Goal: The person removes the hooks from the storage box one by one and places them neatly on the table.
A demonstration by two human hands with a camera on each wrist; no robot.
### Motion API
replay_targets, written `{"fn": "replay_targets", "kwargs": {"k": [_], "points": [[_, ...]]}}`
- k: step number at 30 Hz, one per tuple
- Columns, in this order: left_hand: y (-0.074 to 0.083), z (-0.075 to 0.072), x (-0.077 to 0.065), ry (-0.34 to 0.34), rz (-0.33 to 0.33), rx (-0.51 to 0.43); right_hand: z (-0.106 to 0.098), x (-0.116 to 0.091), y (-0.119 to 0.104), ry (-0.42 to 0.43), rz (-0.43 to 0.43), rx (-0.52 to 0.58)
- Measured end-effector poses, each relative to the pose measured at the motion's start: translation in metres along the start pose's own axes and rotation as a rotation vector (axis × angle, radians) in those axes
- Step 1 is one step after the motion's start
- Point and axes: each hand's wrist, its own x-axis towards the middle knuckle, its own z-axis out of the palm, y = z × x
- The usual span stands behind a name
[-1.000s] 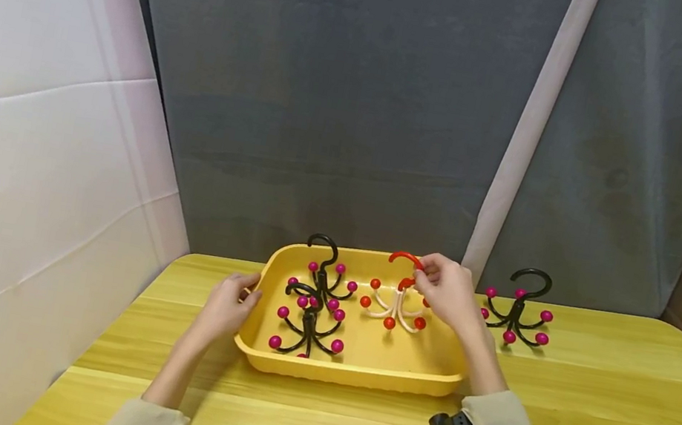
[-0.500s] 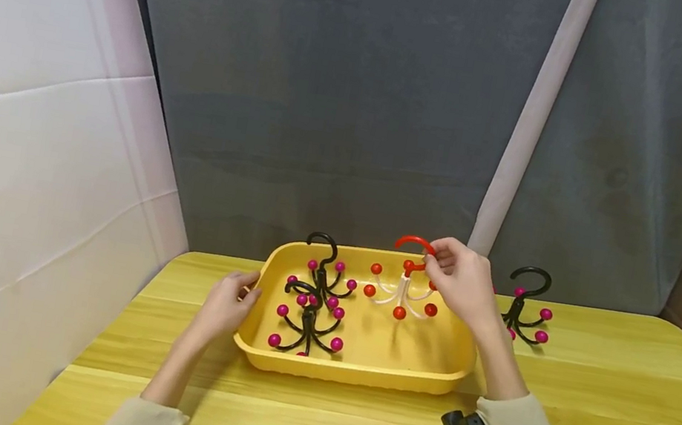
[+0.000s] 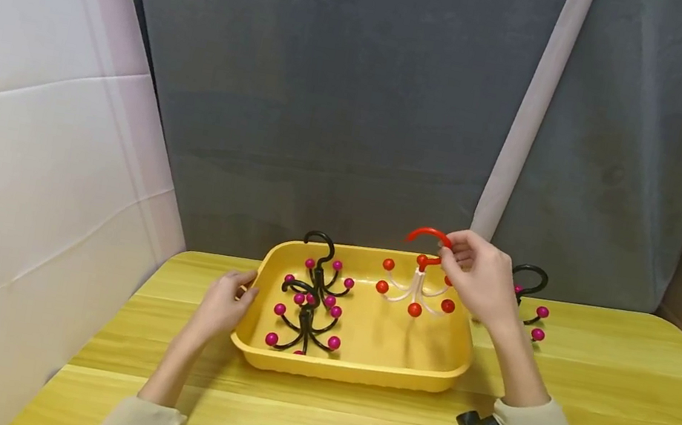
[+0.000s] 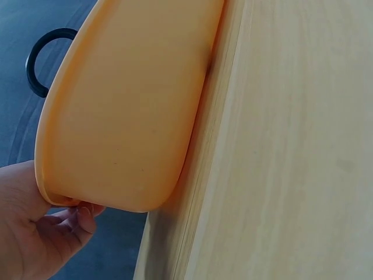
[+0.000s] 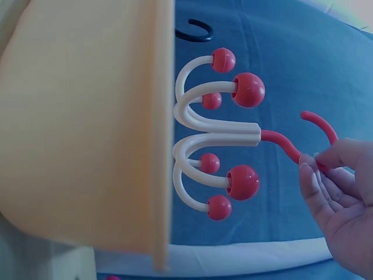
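My right hand (image 3: 478, 274) pinches the red hook of a white multi-arm hanger (image 3: 417, 285) tipped with red balls. In the right wrist view the hanger (image 5: 227, 133) shows upright above the rim, its curved white arms spread out. My left hand (image 3: 227, 302) grips the left rim of the yellow tray (image 3: 355, 373); in the left wrist view its thumb and fingers are at the tray's corner. Inside the tray's left half stand two black hangers, a back one (image 3: 318, 276) and a front one (image 3: 306, 319), both with magenta balls.
Another black hanger (image 3: 529, 278) stands on the wooden table (image 3: 619, 409) right of the tray, partly hidden behind my right hand. A grey curtain (image 3: 347, 93) hangs behind the table, and a white panel (image 3: 39, 154) rises on the left.
My right hand has lifted the white hanger from low in the tray and carried it slightly right. My left hand stays on the rim.
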Motion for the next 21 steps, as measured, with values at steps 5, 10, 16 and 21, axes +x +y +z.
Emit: {"fn": "replay_targets", "kwargs": {"k": [5,10,16,21], "points": [[0.0,-0.001,0.0,0.003,-0.001,0.0,-0.013,-0.001,-0.002,0.058,-0.036,-0.004],[0.0,-0.001,-0.001,0.002,-0.015,0.001,-0.028,-0.002,-0.002,0.104,-0.055,-0.027],[0.001,-0.001,-0.001,-0.001,-0.025,-0.007,-0.049,-0.005,-0.001,0.163,-0.076,-0.064],[0.001,-0.002,0.0,-0.004,-0.03,-0.008,-0.066,-0.009,0.001,0.204,-0.073,-0.086]]}}
